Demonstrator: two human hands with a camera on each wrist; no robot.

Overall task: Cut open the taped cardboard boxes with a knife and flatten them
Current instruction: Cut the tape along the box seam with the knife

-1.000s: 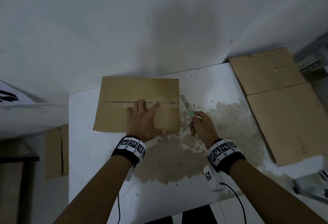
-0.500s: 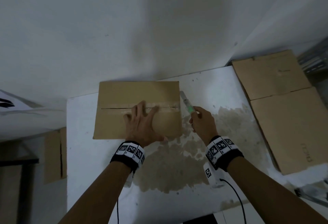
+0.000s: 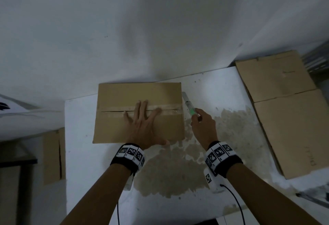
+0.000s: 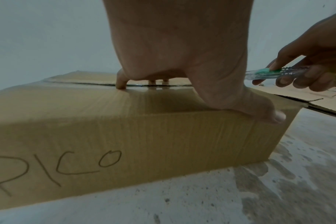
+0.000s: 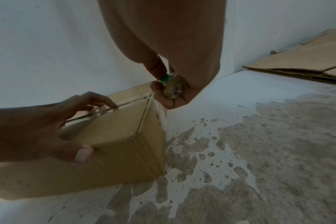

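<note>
The box (image 3: pixel 138 112) is sitting on the white table (image 3: pixel 85 153) against the wall, its top seam slit and still carrying tape. The left hand (image 3: pixel 142 126) is lying flat on the lid, fingers spread over the seam, thumb hooked on the near edge. The right hand (image 3: pixel 203 125) is gripping the knife (image 3: pixel 189 105) just beside the box's right end. Flattened cardboard (image 3: pixel 288 110) is lying at the table's right.

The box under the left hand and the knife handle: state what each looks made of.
Box: brown corrugated cardboard, matte, ribbed faces; glossy clear tape along the top seam.
Knife: handle looks like clear plastic with a green slider, see-through and shiny; the blade in the head view seems metal.
</note>
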